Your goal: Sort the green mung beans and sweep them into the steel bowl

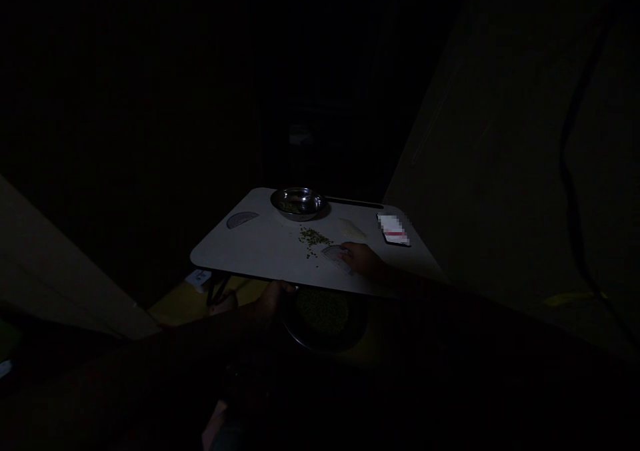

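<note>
right hand [363,259] pinches a clear semicircular plastic protractor [332,255], best kept low beside small greenish grains [314,237]; left hand [274,297]: cannot tell.

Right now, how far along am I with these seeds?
Partway, it seems. The metal bowl holds some seeds, possibly finished. The right hand holds a half-round piece beside loose seeds on the table. Those seeds, and perhaps the many in the basin below, look left.

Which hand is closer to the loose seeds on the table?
Right. The right hand holds a half-round piece beside the loose seeds; the left hand is farther off, at the near edge of the table.
</note>
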The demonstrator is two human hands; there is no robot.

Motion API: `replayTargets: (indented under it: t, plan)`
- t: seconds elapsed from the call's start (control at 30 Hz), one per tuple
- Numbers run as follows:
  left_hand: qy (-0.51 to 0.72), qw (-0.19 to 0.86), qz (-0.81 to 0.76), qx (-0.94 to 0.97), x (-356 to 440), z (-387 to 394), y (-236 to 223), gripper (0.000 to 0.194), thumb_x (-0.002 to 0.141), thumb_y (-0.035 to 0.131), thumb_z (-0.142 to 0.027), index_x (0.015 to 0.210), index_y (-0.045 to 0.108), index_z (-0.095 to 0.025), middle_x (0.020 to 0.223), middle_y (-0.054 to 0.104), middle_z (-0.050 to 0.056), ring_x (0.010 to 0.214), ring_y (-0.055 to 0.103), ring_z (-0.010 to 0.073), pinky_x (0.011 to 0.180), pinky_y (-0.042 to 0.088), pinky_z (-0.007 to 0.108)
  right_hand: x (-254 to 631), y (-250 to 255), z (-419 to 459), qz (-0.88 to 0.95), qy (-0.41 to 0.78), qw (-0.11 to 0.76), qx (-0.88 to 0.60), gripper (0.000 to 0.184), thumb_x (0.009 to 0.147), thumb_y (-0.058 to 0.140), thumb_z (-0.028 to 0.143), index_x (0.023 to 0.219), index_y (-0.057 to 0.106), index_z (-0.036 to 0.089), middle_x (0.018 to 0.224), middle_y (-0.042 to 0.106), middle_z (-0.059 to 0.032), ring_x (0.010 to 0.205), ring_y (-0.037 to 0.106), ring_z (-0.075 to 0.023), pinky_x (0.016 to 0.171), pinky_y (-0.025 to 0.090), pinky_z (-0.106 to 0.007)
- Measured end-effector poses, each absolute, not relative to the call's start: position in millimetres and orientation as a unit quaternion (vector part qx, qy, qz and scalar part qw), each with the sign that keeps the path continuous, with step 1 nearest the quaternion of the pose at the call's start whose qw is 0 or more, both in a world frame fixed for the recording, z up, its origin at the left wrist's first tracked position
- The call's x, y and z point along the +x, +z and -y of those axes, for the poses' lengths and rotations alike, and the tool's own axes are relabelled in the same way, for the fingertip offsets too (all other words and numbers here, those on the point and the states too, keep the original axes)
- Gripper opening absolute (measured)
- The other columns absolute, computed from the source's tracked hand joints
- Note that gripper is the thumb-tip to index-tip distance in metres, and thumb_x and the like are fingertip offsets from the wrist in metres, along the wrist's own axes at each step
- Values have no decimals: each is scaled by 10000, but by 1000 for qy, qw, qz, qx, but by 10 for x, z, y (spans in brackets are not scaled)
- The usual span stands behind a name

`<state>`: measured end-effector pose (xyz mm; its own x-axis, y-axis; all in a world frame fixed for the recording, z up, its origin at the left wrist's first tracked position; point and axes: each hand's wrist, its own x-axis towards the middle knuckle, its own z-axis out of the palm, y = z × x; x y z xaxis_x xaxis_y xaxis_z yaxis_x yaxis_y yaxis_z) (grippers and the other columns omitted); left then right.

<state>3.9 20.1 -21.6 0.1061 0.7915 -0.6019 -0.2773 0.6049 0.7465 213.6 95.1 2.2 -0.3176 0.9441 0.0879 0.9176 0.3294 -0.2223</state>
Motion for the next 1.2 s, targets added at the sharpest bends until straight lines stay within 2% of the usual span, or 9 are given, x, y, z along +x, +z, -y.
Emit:
replayTargets:
  t: [0.17,0.37,0.8,0.97,1.2]
  plan:
    - [372,707,-554,234,41,-203,-182,96,502,430,-93,460,486,-159,326,468,43,325,413,163,389,333,309,2054,46,-981,826,59,97,-552,346,724,349,349,981,478,156,872,567,-59,763,508,-133,646,347,-199]
    - [365,708,-559,230,49,-204,-191,101,509,436,-97,438,466,-162,295,434,24,297,377,142,359,306,289,1998,57,-987,835,68,103,-536,345,722,356,329,995,475,155,921,553,-55,788,500,-131,659,346,-197]
    - [378,718,-541,222,48,-180,-174,113,538,430,-102,438,451,-149,306,439,10,286,388,118,339,311,256,2070,5,-950,862,86,116,-486,363,712,369,332,1007,472,146,940,549,-56,803,500,-138,684,356,-219]
    - [370,726,-533,230,36,-202,-194,135,526,426,-82,419,436,-165,284,424,10,265,364,116,308,291,250,2051,0,-937,851,68,121,-506,364,717,357,353,1003,475,160,944,548,-59,817,497,-143,678,353,-216]
    - [368,729,-537,210,11,-230,-273,98,517,434,-130,429,446,-170,315,451,16,291,400,136,310,305,264,2011,7,-926,851,65,109,-510,357,720,352,367,989,481,171,841,577,-45,730,513,-132,616,352,-208]
